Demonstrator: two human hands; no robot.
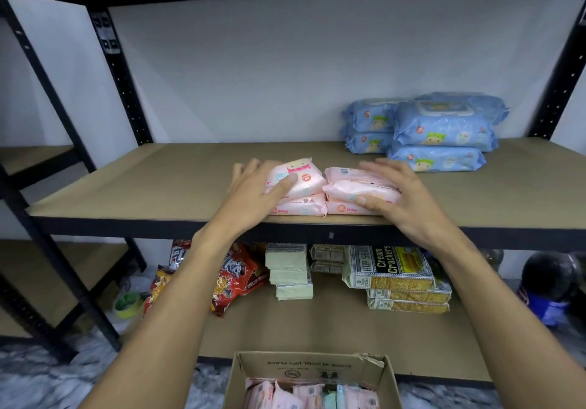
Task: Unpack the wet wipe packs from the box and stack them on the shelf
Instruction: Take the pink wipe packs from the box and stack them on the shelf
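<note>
Two short stacks of pink wet wipe packs sit side by side near the front edge of the brown shelf board (126,186). My left hand (253,192) lies on the left pink stack (301,183), thumb on the top pack, fingers round its left side. My right hand (399,196) rests over the right pink stack (355,186), thumb pressed on its front. At the bottom of the view the open cardboard box (314,367) holds several more pink packs (285,396) standing on edge.
Larger blue wipe packs (440,129) are stacked at the back right of the same shelf. On the lower shelf lie red snack bags (234,278), pale green packets (290,275) and cream cracker packs (396,272). Black uprights (126,81) frame the rack.
</note>
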